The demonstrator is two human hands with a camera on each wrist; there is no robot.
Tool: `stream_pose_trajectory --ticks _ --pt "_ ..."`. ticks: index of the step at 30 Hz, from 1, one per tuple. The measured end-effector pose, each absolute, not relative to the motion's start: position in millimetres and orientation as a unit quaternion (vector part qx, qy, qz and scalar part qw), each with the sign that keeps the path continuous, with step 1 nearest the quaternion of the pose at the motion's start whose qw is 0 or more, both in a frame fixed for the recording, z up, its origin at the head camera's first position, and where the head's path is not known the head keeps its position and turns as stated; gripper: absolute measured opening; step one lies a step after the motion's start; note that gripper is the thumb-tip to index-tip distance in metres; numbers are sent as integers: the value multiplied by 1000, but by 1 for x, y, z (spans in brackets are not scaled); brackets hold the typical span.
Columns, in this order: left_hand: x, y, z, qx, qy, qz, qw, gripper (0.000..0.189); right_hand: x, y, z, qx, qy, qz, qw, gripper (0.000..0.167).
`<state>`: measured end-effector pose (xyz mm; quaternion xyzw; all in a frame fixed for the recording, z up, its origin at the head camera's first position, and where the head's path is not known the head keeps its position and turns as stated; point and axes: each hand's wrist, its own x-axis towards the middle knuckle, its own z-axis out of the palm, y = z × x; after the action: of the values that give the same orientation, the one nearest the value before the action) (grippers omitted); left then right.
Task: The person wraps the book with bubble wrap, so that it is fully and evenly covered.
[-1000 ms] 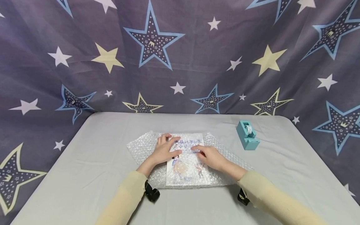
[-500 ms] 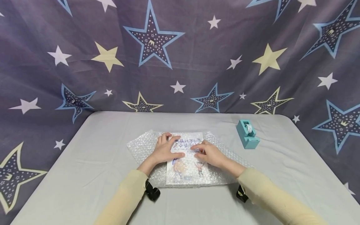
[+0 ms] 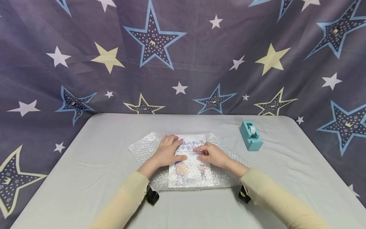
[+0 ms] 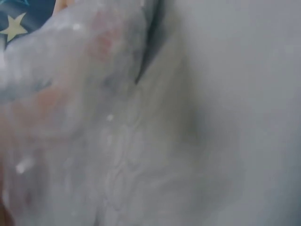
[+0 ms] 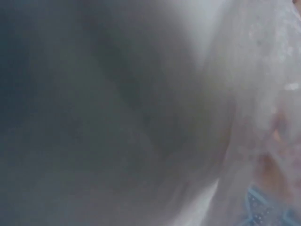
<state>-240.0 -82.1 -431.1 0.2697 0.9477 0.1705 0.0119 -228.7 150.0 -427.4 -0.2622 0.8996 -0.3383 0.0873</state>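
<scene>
A thin picture book or booklet [image 3: 190, 178] with blue handwritten-looking characters and small drawn figures lies upright to the viewer, seen through clear bubble wrap [image 3: 143, 148]. The wrap spreads past the cover on both sides. My left hand [image 3: 167, 152] rests on the upper left of the wrapped book, fingers pointing away and thumb stretched across the cover. From the right, my right hand [image 3: 214, 155] touches the wrap over the cover's middle, index finger and thumb a little apart. Both wrist views show mostly blurred bubble wrap [image 4: 122, 155] close to the lens.
A teal tape dispenser [image 3: 251, 136] with a roll of clear tape stands at the back right of the table [image 3: 85, 178], which has a pale grey cloth. A dark curtain [image 3: 183, 63] with stars hangs behind. Black wrist cameras [image 3: 152, 195] sit under the cuffs.
My right thumb has come out below the index finger on the cover, and the index finger is more bent. My left thumb has slid slightly toward me. The book stays in place.
</scene>
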Motion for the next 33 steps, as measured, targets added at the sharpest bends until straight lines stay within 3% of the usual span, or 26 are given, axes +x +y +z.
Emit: stream_pose_trajectory --ticks 7,14,33 --pt "-238 -85 -432 324 899 292 38 51 -230 150 -428 -259 901 -339 84 33" --pt "-237 -90 -434 350 874 327 84 50 -229 150 -429 -255 901 -341 84 32" --pt "-236 -88 -438 333 884 314 94 44 -225 152 -432 -272 896 -344 71 31"
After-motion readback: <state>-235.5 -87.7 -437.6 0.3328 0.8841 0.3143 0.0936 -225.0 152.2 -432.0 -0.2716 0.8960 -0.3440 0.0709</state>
